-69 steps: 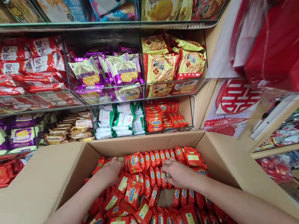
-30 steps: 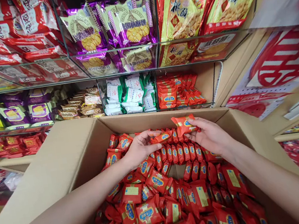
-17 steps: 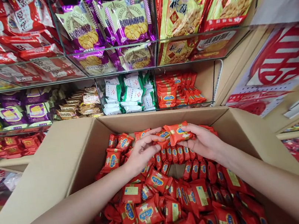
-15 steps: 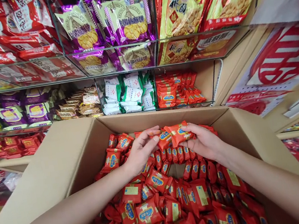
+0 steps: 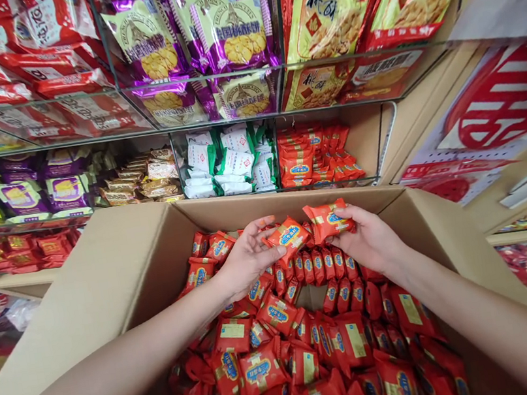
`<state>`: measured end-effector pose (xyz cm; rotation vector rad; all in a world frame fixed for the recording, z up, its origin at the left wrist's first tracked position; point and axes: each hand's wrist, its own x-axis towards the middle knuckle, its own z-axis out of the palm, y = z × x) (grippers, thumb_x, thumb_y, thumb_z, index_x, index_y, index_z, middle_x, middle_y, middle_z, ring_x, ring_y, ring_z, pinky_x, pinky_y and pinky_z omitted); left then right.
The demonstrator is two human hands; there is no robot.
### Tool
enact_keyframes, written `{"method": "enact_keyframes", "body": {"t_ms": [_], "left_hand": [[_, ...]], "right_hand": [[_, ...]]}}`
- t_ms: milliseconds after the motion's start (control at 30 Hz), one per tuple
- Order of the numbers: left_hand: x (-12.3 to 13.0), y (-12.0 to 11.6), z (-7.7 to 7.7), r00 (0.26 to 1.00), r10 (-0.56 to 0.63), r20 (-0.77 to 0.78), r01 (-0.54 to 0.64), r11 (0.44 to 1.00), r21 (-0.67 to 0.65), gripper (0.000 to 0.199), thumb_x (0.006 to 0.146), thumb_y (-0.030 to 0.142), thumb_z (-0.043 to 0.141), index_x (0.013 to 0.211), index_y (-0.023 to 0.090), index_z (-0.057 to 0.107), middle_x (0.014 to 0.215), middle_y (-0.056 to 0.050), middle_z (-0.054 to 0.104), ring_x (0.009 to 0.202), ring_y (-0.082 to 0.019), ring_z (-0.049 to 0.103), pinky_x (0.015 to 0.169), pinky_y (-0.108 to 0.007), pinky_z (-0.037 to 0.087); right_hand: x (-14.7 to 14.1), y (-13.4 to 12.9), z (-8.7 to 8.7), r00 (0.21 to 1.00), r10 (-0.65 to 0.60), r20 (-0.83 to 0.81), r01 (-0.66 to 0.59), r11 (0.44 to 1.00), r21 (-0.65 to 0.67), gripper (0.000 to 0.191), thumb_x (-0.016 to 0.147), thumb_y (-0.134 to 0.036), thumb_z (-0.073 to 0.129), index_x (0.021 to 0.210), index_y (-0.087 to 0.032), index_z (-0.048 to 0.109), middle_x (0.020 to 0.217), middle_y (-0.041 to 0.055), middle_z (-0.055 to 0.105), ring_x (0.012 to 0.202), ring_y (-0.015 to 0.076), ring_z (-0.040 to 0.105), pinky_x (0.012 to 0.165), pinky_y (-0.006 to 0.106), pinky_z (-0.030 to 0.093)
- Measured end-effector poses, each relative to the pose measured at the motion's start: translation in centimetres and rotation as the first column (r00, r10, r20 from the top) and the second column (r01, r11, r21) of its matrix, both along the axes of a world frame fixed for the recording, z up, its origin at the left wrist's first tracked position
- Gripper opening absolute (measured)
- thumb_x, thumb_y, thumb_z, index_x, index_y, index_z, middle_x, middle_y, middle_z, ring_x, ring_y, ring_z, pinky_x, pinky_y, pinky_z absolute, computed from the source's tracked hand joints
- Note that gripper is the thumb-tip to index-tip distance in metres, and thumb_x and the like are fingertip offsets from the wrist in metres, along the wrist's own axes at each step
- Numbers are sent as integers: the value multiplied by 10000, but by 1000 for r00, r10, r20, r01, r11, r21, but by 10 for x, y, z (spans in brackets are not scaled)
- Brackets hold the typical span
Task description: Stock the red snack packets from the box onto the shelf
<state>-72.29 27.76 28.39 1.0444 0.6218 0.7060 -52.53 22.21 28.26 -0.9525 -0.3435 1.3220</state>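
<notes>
My left hand [image 5: 252, 260] pinches a small red biscuit packet [image 5: 292, 238] with a blue and gold label, its thumb resting on the near edge. Just to the right, my right hand [image 5: 363, 238] grips a second red biscuit packet [image 5: 327, 221] by its right end. The two packets are side by side, close together, above the far part of an open cardboard box [image 5: 156, 273]. Below them the box holds many loose red packets [image 5: 262, 370] of the same kind, some lying flat, others standing in rows [image 5: 318, 266].
Behind the box, shelf bins hold purple biscuit bags [image 5: 232, 34], yellow and red bags [image 5: 334, 8], white and green packets [image 5: 237, 152] and more red packets [image 5: 304, 158]. A clear shelf front [image 5: 209, 100] overhangs the box's far side. A red and white poster [image 5: 501, 99] hangs at right.
The packet in my left hand has turned its label more toward me. My right hand has shifted slightly right and up with its packet, widening the gap between them.
</notes>
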Motion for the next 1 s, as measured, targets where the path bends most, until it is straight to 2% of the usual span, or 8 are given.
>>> {"method": "enact_keyframes", "body": {"t_ms": [167,333,467,667,767,867,1000], "left_hand": [[-2,1,-2,999,-33,25,31,998,48,564,580,94,728,1074,214,485,1071,-34,548,863,-131,576,806,-289,450],[-2,-2,-1,995,-77,58,73,995,75,556,576,42,711,1058,222,502,1006,-15,561,860,-121,567,783,-262,453],[-4,-3,2,986,-147,82,142,988,63,540,602,23,673,1075,221,502,1035,-33,571,832,-122,584,732,-239,460],[-8,-3,7,985,-155,70,157,987,-23,538,616,19,635,1096,215,494,978,-21,615,732,-100,603,658,-206,450],[-8,-1,8,983,-155,101,160,986,-44,520,631,19,622,1093,219,488,960,-12,629,757,-108,609,683,-218,456],[-8,0,6,981,-159,111,162,987,-11,517,654,27,615,1109,218,460,997,-28,626,842,-138,608,752,-266,461],[-6,1,3,980,-170,99,162,983,84,463,680,30,601,1089,197,461,1042,-52,609,910,-146,592,815,-285,447]], "right_hand": [[1,-2,3,1000,4,12,-4,999,34,108,623,-148,618,662,-188,525,706,-26,606,659,122,554,569,256,474],[-1,-4,1,996,59,60,-63,997,54,110,632,-160,625,669,-195,528,710,-40,599,661,117,556,589,255,472],[-2,-6,-1,989,106,100,-113,991,66,85,655,-174,618,689,-200,544,717,-40,604,650,115,558,631,273,484],[-3,-9,0,978,138,156,-148,988,52,83,668,-214,631,707,-203,558,728,-24,611,655,128,567,675,311,498],[-5,-10,2,974,116,194,-131,989,68,159,660,-212,657,794,-226,574,765,-27,609,672,122,570,645,284,504],[-7,-11,3,960,87,265,-117,988,99,293,633,-216,697,893,-256,569,831,-32,611,698,114,574,625,258,500],[-6,-10,2,935,54,350,-93,991,95,266,604,-230,731,814,-221,568,773,-33,614,673,93,568,623,221,480]]}}
